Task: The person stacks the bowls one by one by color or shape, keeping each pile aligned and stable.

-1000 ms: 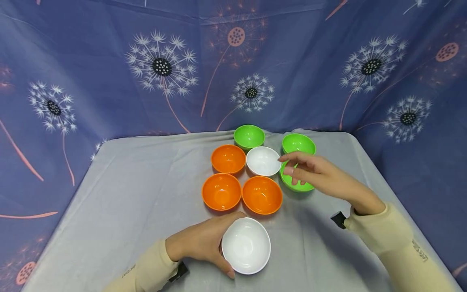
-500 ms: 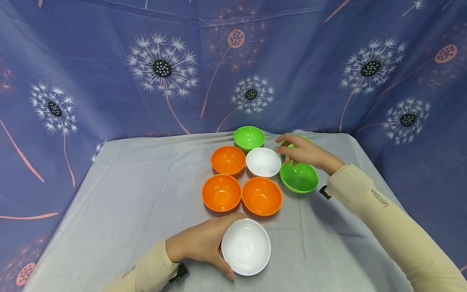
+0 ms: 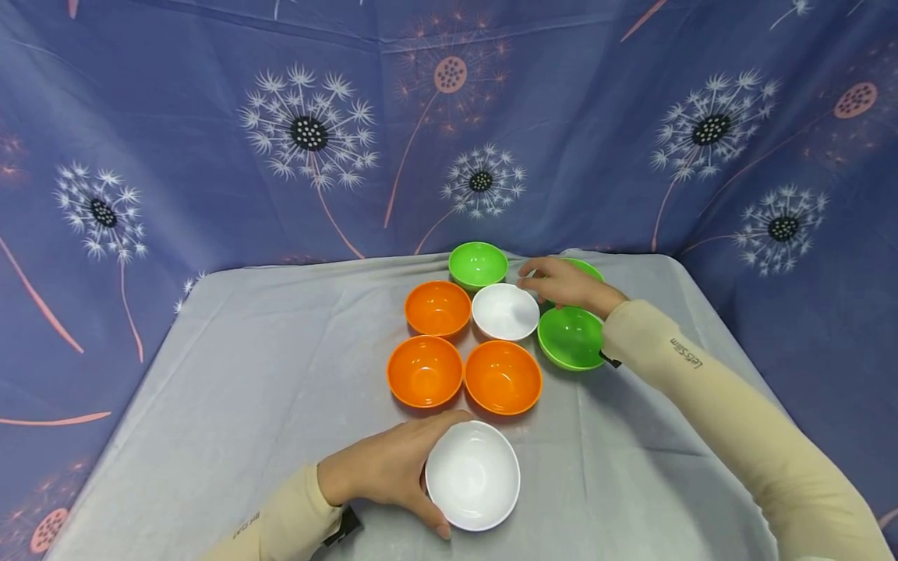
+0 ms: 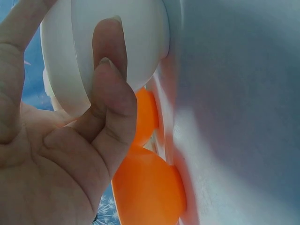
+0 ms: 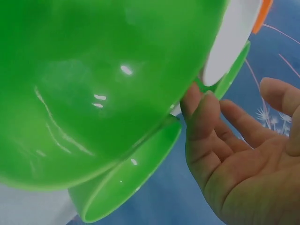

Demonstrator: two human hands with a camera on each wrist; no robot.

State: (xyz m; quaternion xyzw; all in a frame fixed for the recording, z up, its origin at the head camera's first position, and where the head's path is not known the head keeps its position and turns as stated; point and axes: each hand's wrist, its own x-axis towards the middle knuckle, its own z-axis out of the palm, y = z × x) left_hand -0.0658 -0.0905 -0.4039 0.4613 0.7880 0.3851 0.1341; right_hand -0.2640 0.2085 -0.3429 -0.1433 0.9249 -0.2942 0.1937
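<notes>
A: What does the left hand (image 3: 393, 471) have?

B: The near white bowl (image 3: 472, 477), upright on the table (image 3: 281, 374), nearer than the orange bowls (image 3: 425, 372). It grips the left side, thumb towards the near edge, fingers curled against the outer wall.

A: And the right hand (image 3: 564, 284)?

B: That one is over the far right green bowl (image 3: 588, 269), fingers loosely bent. I see nothing held; whether a fingertip touches a rim, I can't tell. The far white bowl (image 3: 505, 313) sits just left of it, the near right green bowl (image 3: 570, 340) just nearer.

A: How would these bowls handle?

B: Light and stiff, I'd guess, probably plastic, so hardly fragile. The glossy walls look a bit slippery.

A: Where's the best hold?

B: I'd pinch the rim, thumb inside, or span the wall just under it. Lower down, the curve would likely let fingers slide.
</notes>
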